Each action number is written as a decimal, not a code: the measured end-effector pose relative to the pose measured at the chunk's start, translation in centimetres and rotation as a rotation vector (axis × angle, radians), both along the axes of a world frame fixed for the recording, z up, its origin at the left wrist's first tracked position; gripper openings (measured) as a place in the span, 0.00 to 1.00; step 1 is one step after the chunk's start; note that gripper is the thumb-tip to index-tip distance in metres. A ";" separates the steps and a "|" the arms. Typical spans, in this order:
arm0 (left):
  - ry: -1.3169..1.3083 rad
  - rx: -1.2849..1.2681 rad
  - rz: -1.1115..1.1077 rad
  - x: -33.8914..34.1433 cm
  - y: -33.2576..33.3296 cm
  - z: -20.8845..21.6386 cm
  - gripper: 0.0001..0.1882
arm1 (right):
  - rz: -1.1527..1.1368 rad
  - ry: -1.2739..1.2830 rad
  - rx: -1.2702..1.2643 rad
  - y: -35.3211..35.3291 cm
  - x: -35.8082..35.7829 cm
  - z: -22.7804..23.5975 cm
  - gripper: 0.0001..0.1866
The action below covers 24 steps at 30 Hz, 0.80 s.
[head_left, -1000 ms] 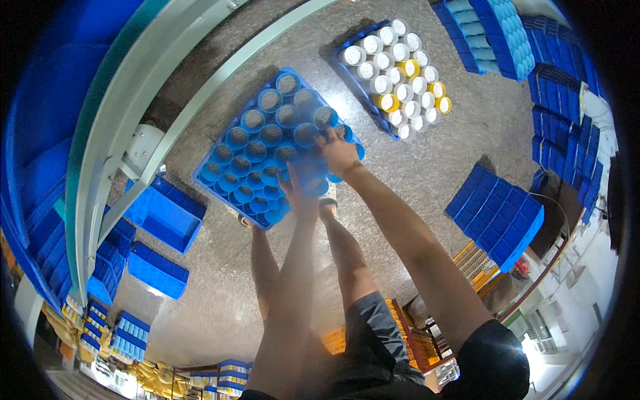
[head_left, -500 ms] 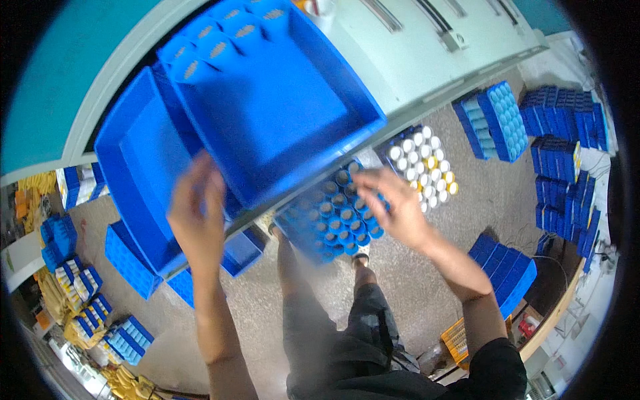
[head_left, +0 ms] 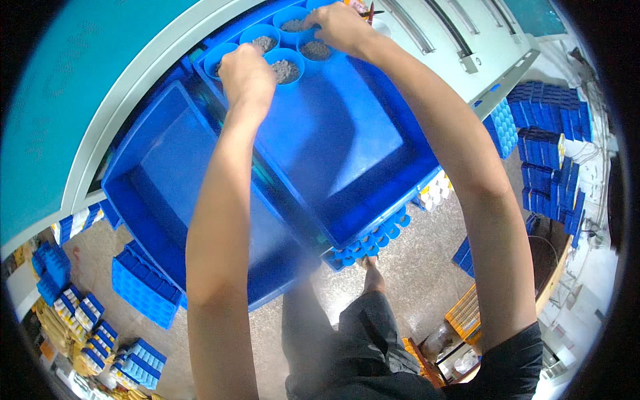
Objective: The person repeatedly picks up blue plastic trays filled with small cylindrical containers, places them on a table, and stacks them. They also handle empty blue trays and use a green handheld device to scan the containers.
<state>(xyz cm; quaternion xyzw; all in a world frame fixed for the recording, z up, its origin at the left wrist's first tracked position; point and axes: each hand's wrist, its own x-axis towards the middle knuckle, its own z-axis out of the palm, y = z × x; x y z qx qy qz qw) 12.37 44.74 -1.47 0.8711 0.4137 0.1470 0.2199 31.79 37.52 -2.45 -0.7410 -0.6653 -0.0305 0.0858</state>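
Note:
Several blue cups (head_left: 285,69) filled with grey granules stand together at the far end of a large blue bin (head_left: 333,207). My left hand (head_left: 248,75) reaches over the nearer cups, its fingers curled down at the rim of the leftmost cup (head_left: 215,61), which it partly covers. At the right of the group, my right hand (head_left: 341,28) has its fingertips bent over the rims of the back cups (head_left: 292,24). Both hands look closed on cup rims, though the fingertips are partly hidden. A second blue bin (head_left: 157,180) sits alongside, under my left forearm.
A pale machine top (head_left: 460,33) with metal rails lies at the far right. Below the bins, a crate of blue cups (head_left: 370,247) stands on the floor by my feet. Stacked blue trays (head_left: 143,283) stand at left, others (head_left: 550,113) at right, beside an orange crate (head_left: 465,313).
Both hands have moved away from me, from above the bins' near edge to the cups at the far end. The view has shifted closer over the bins, hiding much of the floor crate.

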 end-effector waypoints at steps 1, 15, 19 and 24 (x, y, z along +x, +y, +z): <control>-0.048 0.018 -0.029 -0.3 -0.4 0.8 0.09 | -0.038 0.018 0.016 -1.3 -0.1 0.9 0.13; 0.008 -0.736 -0.204 -18.7 -32.5 15.2 0.16 | -0.145 0.747 -0.216 -45.5 -8.7 14.8 0.19; 0.121 -0.856 -0.209 -19.5 -40.9 5.2 0.16 | -0.062 0.844 -0.394 -53.0 -8.3 3.3 0.12; 0.264 -0.567 0.056 -18.4 -46.6 -16.4 0.12 | -0.332 0.580 -0.577 -55.2 -8.8 -16.2 0.15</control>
